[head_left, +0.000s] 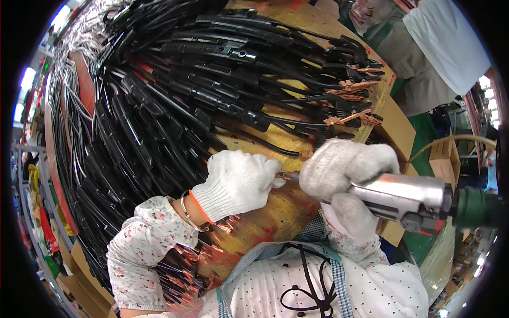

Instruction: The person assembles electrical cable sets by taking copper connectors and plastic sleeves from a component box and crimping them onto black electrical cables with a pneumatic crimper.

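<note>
My left hand (241,179), in a white knitted glove, is closed, with a small copper-coloured cable end (283,174) showing at its fingertips. The rest of that piece is hidden by the glove. Wrapped round a silver air tool (408,193) is my gloved right hand (347,167). The tool lies nearly level, its narrow tip pointing left at the copper end, almost touching my left fingers. Beyond both hands, a thick bundle of black cables (212,95) fans over a worn yellow board (265,212). Several cables end in bare copper pieces (350,116) at the right.
Grey wires (66,90) hang in a dense mass at the far left. More copper ends (185,265) lie near my left forearm. Cardboard boxes (444,159) stand to the right, beside a green surface (424,132). Another person's pale sleeve (448,45) shows at the upper right.
</note>
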Available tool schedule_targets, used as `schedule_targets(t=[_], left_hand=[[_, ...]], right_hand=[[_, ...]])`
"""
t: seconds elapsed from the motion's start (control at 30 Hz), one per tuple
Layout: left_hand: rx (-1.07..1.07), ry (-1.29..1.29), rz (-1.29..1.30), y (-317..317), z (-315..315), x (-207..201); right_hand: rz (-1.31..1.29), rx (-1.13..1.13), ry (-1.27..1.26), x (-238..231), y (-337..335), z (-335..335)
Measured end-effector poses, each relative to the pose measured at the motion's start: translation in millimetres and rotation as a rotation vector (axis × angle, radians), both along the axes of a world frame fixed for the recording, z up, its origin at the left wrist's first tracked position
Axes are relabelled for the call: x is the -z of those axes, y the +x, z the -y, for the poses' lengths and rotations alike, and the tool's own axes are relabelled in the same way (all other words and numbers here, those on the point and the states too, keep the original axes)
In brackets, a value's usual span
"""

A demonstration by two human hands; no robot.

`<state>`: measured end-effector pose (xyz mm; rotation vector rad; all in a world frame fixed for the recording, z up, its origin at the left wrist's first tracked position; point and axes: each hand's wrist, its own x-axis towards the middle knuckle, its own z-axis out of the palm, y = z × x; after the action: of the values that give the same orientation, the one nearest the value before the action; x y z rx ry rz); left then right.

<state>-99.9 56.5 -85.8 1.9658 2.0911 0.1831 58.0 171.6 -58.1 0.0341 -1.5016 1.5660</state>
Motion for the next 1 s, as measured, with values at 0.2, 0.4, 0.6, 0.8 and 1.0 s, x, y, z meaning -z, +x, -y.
schedule_targets(t=[0.2, 0.4, 0.6, 0.8, 1.0], left_hand=[[0.042, 0.120, 0.009, 3.0, -0.7, 2.6], [-0.044, 0.254, 0.092, 0.4, 1.4, 13.4], [-0.225, 0.538, 0.224, 30.0, -40.1, 23.3], [-0.114, 0.322, 0.119, 27.6, -40.1, 32.6], [0.073, 0.473, -0.090, 45.1, 4.8, -48.8]], right_hand=[[0.083, -0.191, -0.508, -5.4, 13.4, -4.7], [0.430, 0.398, -0.818, 17.6, 92.0, -30.4], [1.070, 0.920, -0.629, 161.7, 268.2, -66.1], [1.465, 1.007, -0.366, 212.3, 303.2, -71.3], [1.808, 1.199, 0.088, 153.3, 261.6, -53.7]])
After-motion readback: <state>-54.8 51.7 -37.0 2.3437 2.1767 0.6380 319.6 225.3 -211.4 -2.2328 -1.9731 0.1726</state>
